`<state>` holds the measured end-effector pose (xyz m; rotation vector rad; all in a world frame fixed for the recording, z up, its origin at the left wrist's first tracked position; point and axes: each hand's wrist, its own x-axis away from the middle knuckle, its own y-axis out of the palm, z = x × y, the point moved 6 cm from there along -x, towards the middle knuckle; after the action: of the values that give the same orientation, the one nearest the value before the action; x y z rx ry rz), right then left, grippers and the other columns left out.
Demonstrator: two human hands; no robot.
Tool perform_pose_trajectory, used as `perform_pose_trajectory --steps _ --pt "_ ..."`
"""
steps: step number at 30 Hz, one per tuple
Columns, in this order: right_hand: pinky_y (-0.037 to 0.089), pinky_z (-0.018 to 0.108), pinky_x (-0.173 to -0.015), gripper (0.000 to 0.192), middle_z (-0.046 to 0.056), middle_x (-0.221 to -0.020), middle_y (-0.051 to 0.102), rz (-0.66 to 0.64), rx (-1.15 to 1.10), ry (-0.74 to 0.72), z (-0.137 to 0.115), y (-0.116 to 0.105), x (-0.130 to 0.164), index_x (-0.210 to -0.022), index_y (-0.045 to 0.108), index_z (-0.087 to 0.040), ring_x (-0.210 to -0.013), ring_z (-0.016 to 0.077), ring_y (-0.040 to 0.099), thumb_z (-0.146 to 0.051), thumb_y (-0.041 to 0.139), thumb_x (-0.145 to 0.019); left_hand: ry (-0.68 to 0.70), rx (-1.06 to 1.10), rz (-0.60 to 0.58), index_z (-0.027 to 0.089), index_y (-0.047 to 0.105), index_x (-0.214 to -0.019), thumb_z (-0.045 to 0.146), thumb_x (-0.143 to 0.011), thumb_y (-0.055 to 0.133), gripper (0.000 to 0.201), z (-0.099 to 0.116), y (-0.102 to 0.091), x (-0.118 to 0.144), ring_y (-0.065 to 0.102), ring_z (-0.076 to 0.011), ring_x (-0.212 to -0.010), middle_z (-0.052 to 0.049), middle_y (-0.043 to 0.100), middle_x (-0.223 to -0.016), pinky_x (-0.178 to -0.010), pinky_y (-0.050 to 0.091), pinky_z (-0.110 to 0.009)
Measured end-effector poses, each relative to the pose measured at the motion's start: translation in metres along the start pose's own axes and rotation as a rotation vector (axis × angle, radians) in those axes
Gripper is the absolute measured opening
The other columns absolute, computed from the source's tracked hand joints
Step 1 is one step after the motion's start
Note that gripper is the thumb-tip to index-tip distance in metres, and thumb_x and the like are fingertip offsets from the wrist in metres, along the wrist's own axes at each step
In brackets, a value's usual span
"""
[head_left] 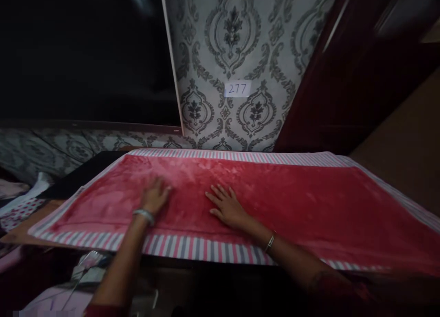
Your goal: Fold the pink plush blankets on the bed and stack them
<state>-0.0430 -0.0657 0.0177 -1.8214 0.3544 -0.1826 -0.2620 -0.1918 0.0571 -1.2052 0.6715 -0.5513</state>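
Observation:
A red plush blanket [292, 193] lies spread over a striped cloth [192, 249] in pink, grey and white, whose border shows around it. On the blanket's left part is my left hand [155, 198], slightly blurred, its fingers apart and nothing in them. To its right, near the middle, my right hand [227, 208] rests palm down on the plush with its fingers spread. Light and dark smears mark the pile around both hands.
Behind the table stands a patterned wall with a paper label [238, 88] reading 277. A large dark television screen [85, 55] hangs at the left. Dark red furniture [343, 92] rises at the right. Spotted fabric [22, 214] lies at the far left.

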Motion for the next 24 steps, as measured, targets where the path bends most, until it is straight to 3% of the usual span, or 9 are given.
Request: perform_pose_trajectory --steps 4,7,10,13,15,21,24 --pt "0.011 0.057 -0.121 0.059 0.006 -0.166 0.015 0.09 0.039 0.156 0.04 -0.032 0.014 -0.157 0.03 -0.03 -0.153 0.0275 0.009 -0.047 0.039 -0.102 0.201 0.026 -0.127 0.016 0.033 -0.155 0.047 -0.098 0.034 0.065 0.087 0.023 -0.015 0.023 -0.0329 -0.151 -0.017 0.027 -0.163 -0.117 0.023 -0.06" --pt "0.011 0.06 -0.12 0.059 0.007 -0.167 0.014 0.136 0.1 0.34 0.088 -0.048 0.035 -0.158 0.028 -0.03 -0.153 0.0304 0.008 -0.047 0.038 -0.102 0.236 -0.055 -0.129 0.02 0.034 -0.155 0.052 -0.097 0.034 0.066 0.122 0.041 -0.02 0.021 -0.0396 -0.15 -0.016 0.025 -0.164 -0.114 0.022 -0.065" --pt "0.011 0.06 -0.119 0.059 0.007 -0.166 0.017 0.086 0.11 0.439 0.129 -0.046 0.055 -0.157 0.029 -0.029 -0.153 0.0315 0.01 -0.049 0.036 -0.102 0.219 -0.162 -0.12 0.022 0.039 -0.153 0.052 -0.096 0.036 0.064 0.128 0.057 -0.02 0.023 -0.0433 -0.148 -0.016 0.03 -0.162 -0.111 0.023 -0.068" --pt "0.01 0.058 -0.12 0.059 0.007 -0.166 0.018 0.047 0.087 0.396 0.155 -0.045 0.062 -0.157 0.03 -0.029 -0.153 0.029 0.011 -0.051 0.034 -0.102 0.225 -0.218 -0.111 0.023 0.04 -0.153 0.05 -0.096 0.035 0.063 0.127 0.06 -0.019 0.026 -0.0428 -0.147 -0.016 0.031 -0.161 -0.11 0.027 -0.067" --pt "0.008 0.058 -0.12 0.059 0.006 -0.166 0.018 0.097 0.083 0.384 0.173 -0.056 0.066 -0.157 0.03 -0.03 -0.153 0.0281 0.009 -0.052 0.034 -0.102 0.225 -0.259 -0.113 0.023 0.04 -0.153 0.049 -0.096 0.033 0.063 0.127 0.058 -0.019 0.028 -0.0425 -0.146 -0.016 0.032 -0.161 -0.109 0.029 -0.065" --pt "0.012 0.055 -0.12 0.055 0.009 -0.165 0.023 0.152 0.07 0.569 0.247 -0.081 0.102 -0.155 0.035 -0.027 -0.153 0.0272 0.014 -0.046 0.036 -0.103 0.248 -0.27 -0.106 0.019 0.041 -0.153 0.05 -0.093 0.028 0.069 0.125 0.06 -0.032 0.03 -0.043 -0.145 -0.017 0.034 -0.16 -0.108 0.033 -0.063" --pt "0.015 0.051 -0.121 0.054 0.006 -0.164 0.026 0.185 0.037 0.486 0.263 -0.082 0.112 -0.154 0.036 -0.029 -0.152 0.0241 0.017 -0.045 0.038 -0.103 0.28 -0.166 -0.081 0.018 0.044 -0.151 0.054 -0.09 0.029 0.073 0.116 0.071 -0.044 0.03 -0.0466 -0.144 -0.019 0.036 -0.159 -0.105 0.033 -0.068"
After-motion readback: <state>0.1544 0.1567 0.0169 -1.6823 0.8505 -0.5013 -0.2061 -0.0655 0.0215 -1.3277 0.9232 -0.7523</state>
